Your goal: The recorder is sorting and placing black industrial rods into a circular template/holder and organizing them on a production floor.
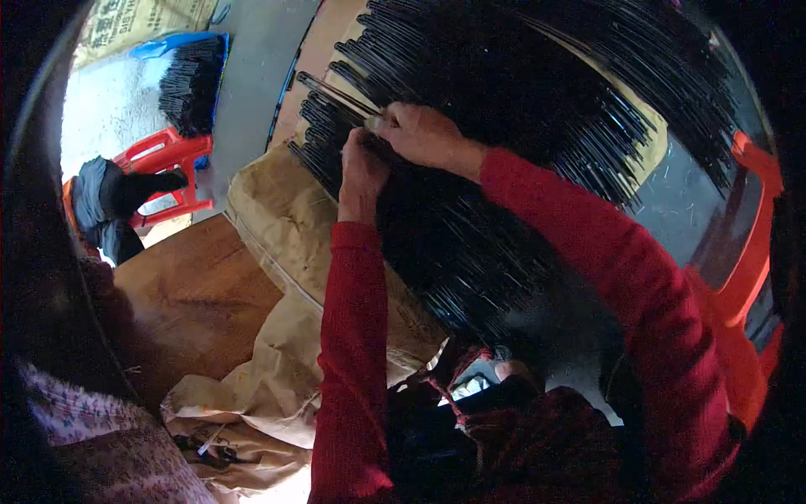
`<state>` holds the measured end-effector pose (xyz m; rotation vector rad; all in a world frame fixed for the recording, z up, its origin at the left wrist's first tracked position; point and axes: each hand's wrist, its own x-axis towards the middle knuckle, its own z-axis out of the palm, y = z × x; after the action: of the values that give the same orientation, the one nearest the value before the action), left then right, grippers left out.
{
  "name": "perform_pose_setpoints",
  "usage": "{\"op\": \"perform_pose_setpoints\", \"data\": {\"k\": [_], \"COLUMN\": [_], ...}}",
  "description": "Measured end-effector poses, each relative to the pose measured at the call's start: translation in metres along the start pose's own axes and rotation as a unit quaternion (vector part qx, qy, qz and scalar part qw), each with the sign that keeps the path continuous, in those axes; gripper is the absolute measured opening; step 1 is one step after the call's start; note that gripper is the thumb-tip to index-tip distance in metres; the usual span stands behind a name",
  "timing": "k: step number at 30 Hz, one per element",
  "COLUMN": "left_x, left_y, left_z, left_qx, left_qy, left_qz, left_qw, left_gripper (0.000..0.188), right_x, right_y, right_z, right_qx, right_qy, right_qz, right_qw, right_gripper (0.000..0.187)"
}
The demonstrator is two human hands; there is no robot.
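Fingers of left hand (363, 170) and right hand (426, 136) tight around dark rods (340, 94), more atop brown sacking (281, 204).

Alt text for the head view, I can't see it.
A person's left hand and right hand meet around a few thin rods over many black rods. Brown paper shows beneath; a red chair is at far right.

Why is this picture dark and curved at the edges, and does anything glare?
Head view: the fisheye lens bows straight edges, and the rim falls to black; same view: the rods merge into murk, glinting at some ends, while the pale patch above the left red seat glares.
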<state>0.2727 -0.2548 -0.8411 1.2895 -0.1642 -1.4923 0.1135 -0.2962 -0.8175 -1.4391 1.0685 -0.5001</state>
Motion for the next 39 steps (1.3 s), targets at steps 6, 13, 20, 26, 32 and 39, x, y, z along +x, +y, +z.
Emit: {"op": "perform_pose_setpoints", "data": {"k": [6, 13, 20, 26, 32, 39], "left_x": [-0.010, -0.004, 0.005, -0.003, -0.014, -0.008], "left_y": [0.004, 0.001, -0.002, -0.009, -0.010, -0.010], "left_z": [0.011, 0.010, -0.004, 0.004, 0.023, 0.015], "left_qx": [0.050, 0.063, -0.027, 0.094, 0.355, 0.109], "left_qy": [-0.008, 0.010, -0.016, -0.121, -0.093, -0.051], "left_qz": [-0.025, -0.027, -0.074, 0.054, 0.135, -0.029], "left_qw": [0.998, 0.998, 0.997, 0.987, 0.921, 0.992], "left_gripper": [0.027, 0.033, 0.034, 0.032, 0.041, 0.070], "right_x": [-0.016, -0.027, -0.018, -0.020, -0.022, -0.007], "right_y": [0.025, 0.022, 0.016, 0.034, 0.040, 0.032], "right_z": [0.007, 0.007, 0.021, 0.013, -0.001, -0.025], "right_qx": [-0.140, -0.240, -0.337, -0.285, -0.180, -0.163], "right_qy": [0.010, -0.014, 0.062, 0.132, 0.048, 0.051], "right_qz": [-0.084, -0.103, -0.083, -0.097, -0.068, 0.016], "right_qw": [0.986, 0.965, 0.936, 0.944, 0.980, 0.985], "right_gripper": [0.054, 0.053, 0.037, 0.036, 0.038, 0.037]}}
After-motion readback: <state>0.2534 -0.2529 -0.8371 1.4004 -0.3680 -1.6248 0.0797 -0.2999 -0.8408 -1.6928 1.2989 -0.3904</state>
